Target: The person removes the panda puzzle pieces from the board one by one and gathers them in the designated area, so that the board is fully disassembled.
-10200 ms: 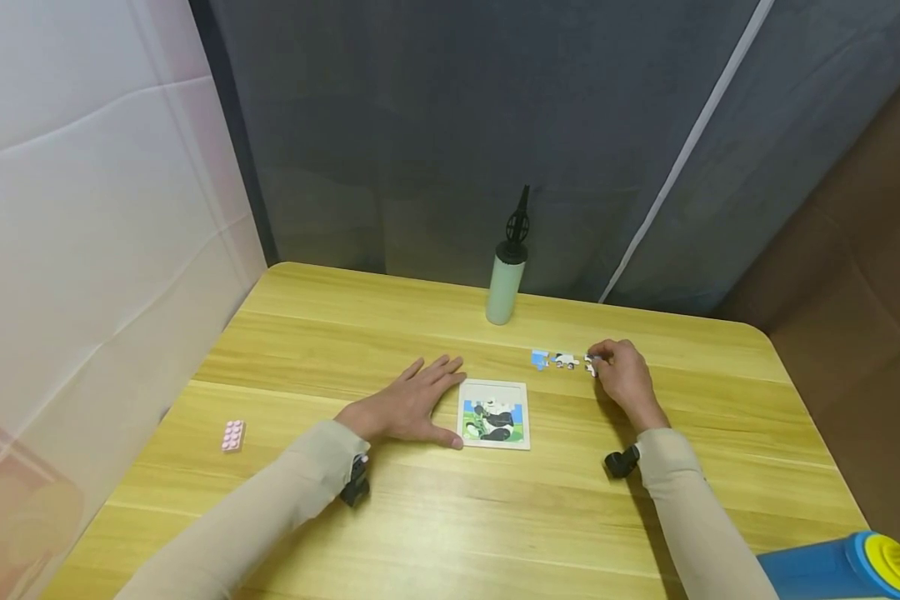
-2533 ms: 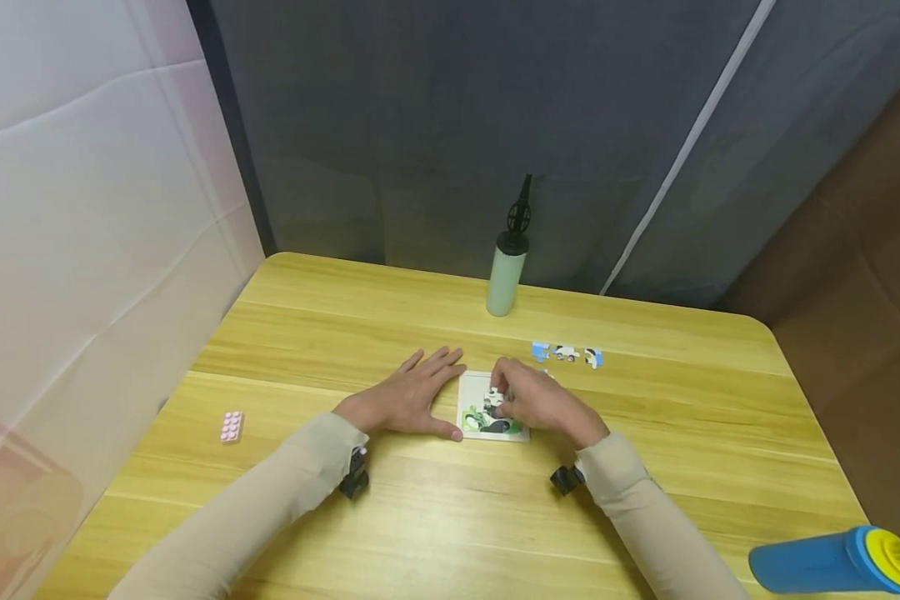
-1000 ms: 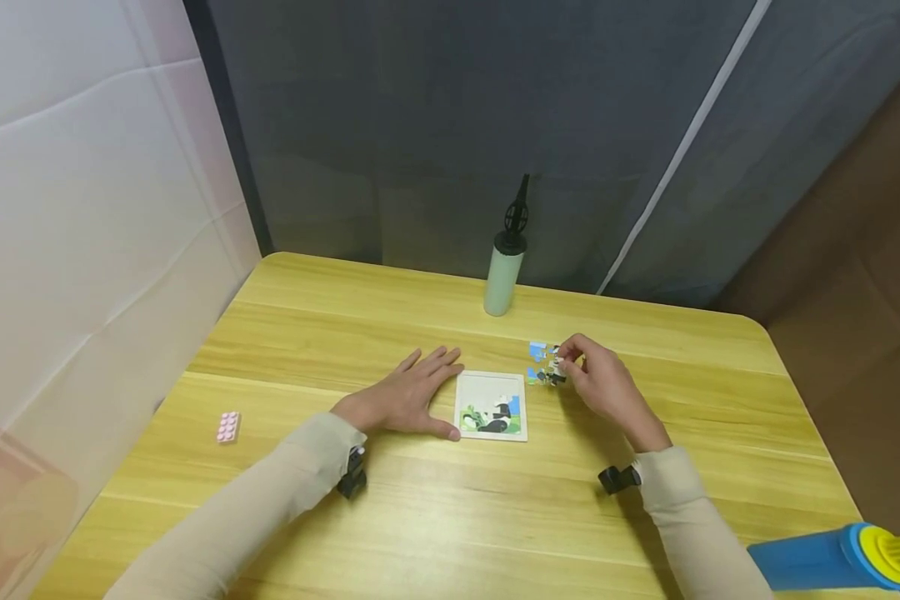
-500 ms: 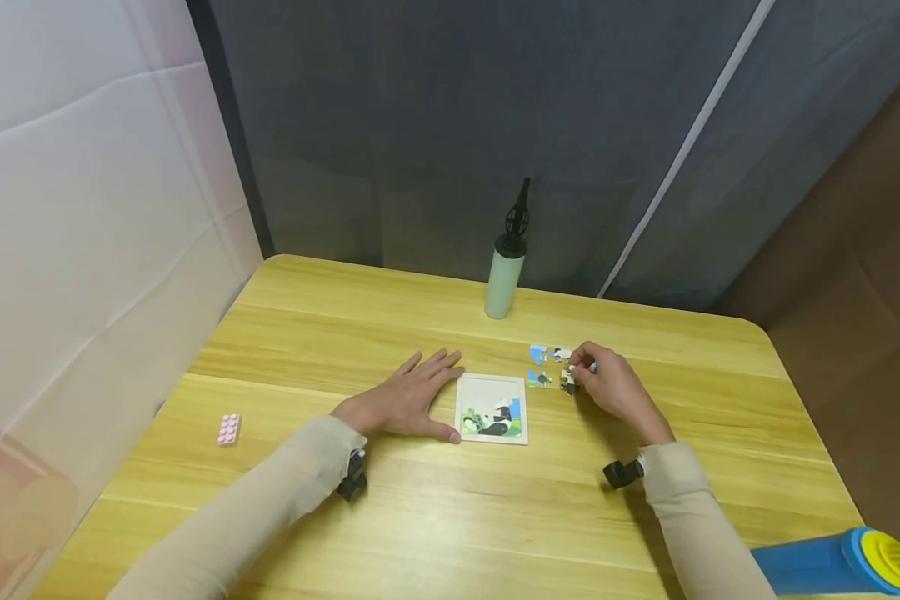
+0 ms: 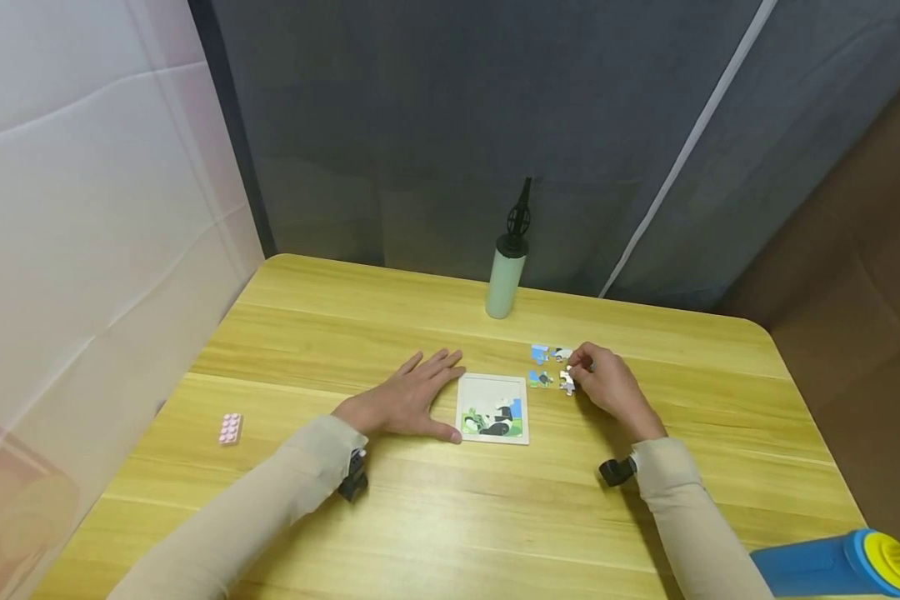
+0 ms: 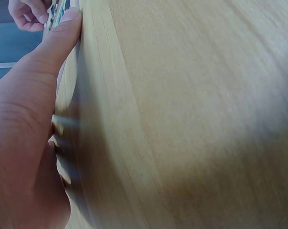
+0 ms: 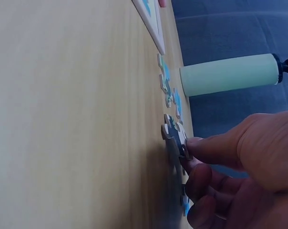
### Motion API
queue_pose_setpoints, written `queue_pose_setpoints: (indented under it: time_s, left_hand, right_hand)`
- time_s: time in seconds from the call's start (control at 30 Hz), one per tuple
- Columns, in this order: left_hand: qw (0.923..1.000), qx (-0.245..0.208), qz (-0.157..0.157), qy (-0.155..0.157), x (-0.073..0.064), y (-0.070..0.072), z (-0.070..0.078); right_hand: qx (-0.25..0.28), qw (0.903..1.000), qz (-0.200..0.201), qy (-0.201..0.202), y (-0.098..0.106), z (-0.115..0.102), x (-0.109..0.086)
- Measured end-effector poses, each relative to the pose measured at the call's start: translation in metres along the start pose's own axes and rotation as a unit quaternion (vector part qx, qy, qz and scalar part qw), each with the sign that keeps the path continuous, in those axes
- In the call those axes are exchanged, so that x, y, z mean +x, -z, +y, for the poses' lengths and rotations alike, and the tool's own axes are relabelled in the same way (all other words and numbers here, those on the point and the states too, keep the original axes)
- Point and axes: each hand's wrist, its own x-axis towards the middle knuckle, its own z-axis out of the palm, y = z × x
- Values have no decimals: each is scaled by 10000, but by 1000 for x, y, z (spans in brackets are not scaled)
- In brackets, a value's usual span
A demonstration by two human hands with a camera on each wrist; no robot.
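My left hand [image 5: 401,404] lies flat with spread fingers beside a square white puzzle tray [image 5: 487,389], its thumb at the tray's lower left corner. Panda jigsaw pieces [image 5: 498,427] fill the tray's lower part; the upper part shows bare backing. Right of the tray, my right hand [image 5: 613,385] pinches a black-and-white puzzle piece [image 7: 175,136] between thumb and fingers, at the tabletop. Near it lie a blue piece [image 5: 539,354], a panda-face piece [image 5: 561,355] and a blue-green piece [image 5: 539,379]. Another piece is mostly hidden behind the right hand.
A pale green hand pump [image 5: 504,285] with a black nozzle stands at the table's back. A pink toy brick [image 5: 229,428] lies at left. At the lower right is a blue cylinder with a yellow end [image 5: 817,567]. Grey curtain hangs behind the wooden table [image 5: 420,533].
Pieces have left the tray since the oldest frame and lie in a second row at its right. The right hand has drawn its piece slightly rightward from its neighbour. The left hand stays put.
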Motion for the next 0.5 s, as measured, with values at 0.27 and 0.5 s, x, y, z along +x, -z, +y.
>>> queue_pose_setpoints:
  time_s: [0.27,0.5]
  left_hand:
    - [10000,-13,-3,2,0,0,-1]
    - [10000,-6,1,-7,0,0,-1]
  right_hand:
    - [44,9996,233,-135,4,-3,-1]
    - [26,9995,319,-71,9,-15,-5]
